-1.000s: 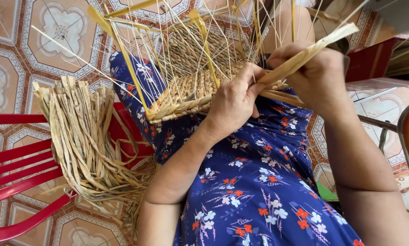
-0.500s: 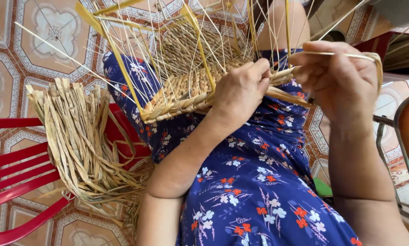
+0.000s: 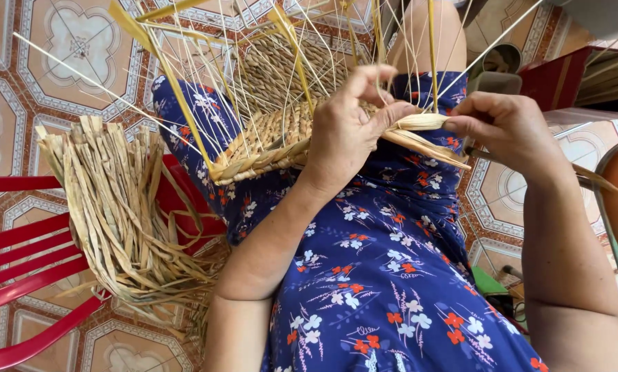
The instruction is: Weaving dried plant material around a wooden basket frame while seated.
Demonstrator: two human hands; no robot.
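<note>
Bundle of flat, dried pale-green straw strips [image 3: 119, 220] lies draped over the red slatted plastic chair [image 3: 26, 275], well left of the fingers, above a patterned tiled floor [image 3: 61, 41]. Right of the bundle, a half-woven tan straw basket [image 3: 268, 141] sits on the lap, on a blue floral-print dress [image 3: 385, 275]; thin pale upright stakes and a few wider yellow ones rise from its braided rim.

Left hand [image 3: 347, 134] rests against the basket rim, wrist over the braid. Its fingers [image 3: 392, 114] are curled narrow, thumb and forefinger pinched on a pale, flat straw strand [image 3: 423, 122] just right of the rim.

Right hand [image 3: 509, 127] is just beside the left, apart from it by the strand. Its fingers [image 3: 464, 124] are closed tight on the strand's other end, fingertips facing those of the left hand. A dried tan strip [image 3: 591, 179] trails out beyond the right wrist.
</note>
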